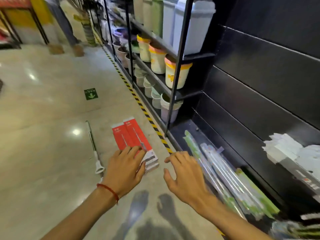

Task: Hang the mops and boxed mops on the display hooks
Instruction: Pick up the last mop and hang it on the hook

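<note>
Two long red boxed mops (132, 135) lie side by side on the shop floor, stacked on others. My left hand (126, 168) rests over their near white end, fingers spread and touching the top box. My right hand (184, 172) hovers open just right of the boxes, above the yellow-black floor tape. A loose mop (94, 148) with a metal handle lies on the floor left of the boxes. Several mops in clear and green wrapping (223, 172) lie on the black bottom shelf to the right.
A black shelving unit (180, 54) holds buckets and bins on the right. The dark slatted display wall (259, 94) runs along the right. White packaged goods (290, 153) sit on the shelf at far right. A person stands far up the aisle.
</note>
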### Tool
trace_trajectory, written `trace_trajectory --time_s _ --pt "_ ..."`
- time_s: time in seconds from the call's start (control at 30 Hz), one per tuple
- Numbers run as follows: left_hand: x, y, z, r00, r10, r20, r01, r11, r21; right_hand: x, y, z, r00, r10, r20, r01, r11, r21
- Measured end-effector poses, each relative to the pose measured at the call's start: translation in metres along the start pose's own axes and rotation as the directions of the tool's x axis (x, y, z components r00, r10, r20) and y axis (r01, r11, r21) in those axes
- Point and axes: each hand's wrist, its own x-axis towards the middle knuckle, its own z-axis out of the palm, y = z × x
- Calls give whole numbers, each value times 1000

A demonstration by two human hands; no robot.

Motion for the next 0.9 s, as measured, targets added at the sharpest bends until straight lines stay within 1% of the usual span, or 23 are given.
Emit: trace_trajectory --time_s 0.13,0.27,0.43,0.5,0.63,0.67,0.73,0.8,0.9 --pt "-31 -83 -5 1000 3 6 -3 1000 12 29 -69 43 999 33 26 -34 999 27" --pt "-61 -167 -3 999 9 53 -11 999 35 58 -133 90 996 56 64 -59 998 39" --pt "-74 -253 5 996 -12 84 7 998 65 94 -190 136 991 95 93 -99 994 37" --pt "-68 -283 14 997 -13 80 7 998 67 113 -204 155 989 94 111 -98 995 31" --pt "-48 -333 37 999 -36 36 36 999 25 154 -220 195 994 68 90 -72 997 40" --pt "-42 -344 44 998 -43 51 42 999 27 165 -222 207 995 55 87 -59 997 40" --pt "-31 -367 59 990 -69 124 65 997 39 187 -225 231 993 41 110 -47 998 47" --pt "-20 -391 72 976 -124 181 121 992 27 207 -223 257 989 46 138 -58 995 84" --pt "-7 -425 98 965 -137 222 143 990 -10 230 -223 294 982 36 185 -57 992 110"
